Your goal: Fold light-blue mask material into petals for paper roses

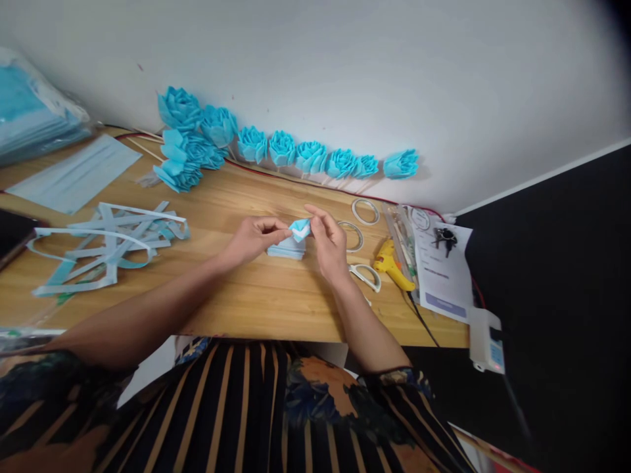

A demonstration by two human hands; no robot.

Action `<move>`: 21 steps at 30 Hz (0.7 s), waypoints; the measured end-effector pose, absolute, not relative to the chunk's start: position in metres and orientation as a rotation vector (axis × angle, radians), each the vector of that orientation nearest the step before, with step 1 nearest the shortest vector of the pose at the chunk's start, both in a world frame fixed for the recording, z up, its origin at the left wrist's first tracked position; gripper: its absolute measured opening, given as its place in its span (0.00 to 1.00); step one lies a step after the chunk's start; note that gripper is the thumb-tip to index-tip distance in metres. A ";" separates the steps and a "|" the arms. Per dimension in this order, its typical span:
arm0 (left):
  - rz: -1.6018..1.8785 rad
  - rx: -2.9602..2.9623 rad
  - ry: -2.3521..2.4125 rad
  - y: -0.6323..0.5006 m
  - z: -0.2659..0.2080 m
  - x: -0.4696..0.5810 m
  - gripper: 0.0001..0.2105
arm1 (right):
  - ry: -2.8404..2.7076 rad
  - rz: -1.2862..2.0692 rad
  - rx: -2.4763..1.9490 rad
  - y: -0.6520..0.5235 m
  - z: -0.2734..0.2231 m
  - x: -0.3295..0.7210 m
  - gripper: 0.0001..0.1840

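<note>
With my left hand (251,239) and right hand (330,248), I am pinching a folded blue-and-white piece (300,228) between fingertips, holding it by the pale blue stack (286,248) on the wooden table (236,305).

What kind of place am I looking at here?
Probably a craft table, perhaps at home: blue flowers line the wall, a yellow glue gun lies on the wooden table, and cut strips are piled at the left.

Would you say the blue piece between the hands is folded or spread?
Folded: the blue piece has angled edges and a white V-shaped band.
</note>
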State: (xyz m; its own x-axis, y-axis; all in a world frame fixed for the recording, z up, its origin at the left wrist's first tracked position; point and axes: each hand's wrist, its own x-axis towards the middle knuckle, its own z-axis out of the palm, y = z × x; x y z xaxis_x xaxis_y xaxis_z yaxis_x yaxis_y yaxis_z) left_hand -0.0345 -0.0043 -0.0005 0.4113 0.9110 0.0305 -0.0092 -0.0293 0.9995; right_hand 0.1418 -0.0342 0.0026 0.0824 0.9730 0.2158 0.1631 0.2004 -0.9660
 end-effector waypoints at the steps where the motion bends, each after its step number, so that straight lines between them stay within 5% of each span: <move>1: 0.939 1.365 0.887 -0.003 0.000 -0.035 0.11 | -1.333 0.913 -1.192 -0.034 0.003 0.142 0.20; 21: 0.974 1.272 0.895 0.000 0.000 -0.034 0.13 | -1.411 0.973 -1.203 -0.032 -0.002 0.138 0.21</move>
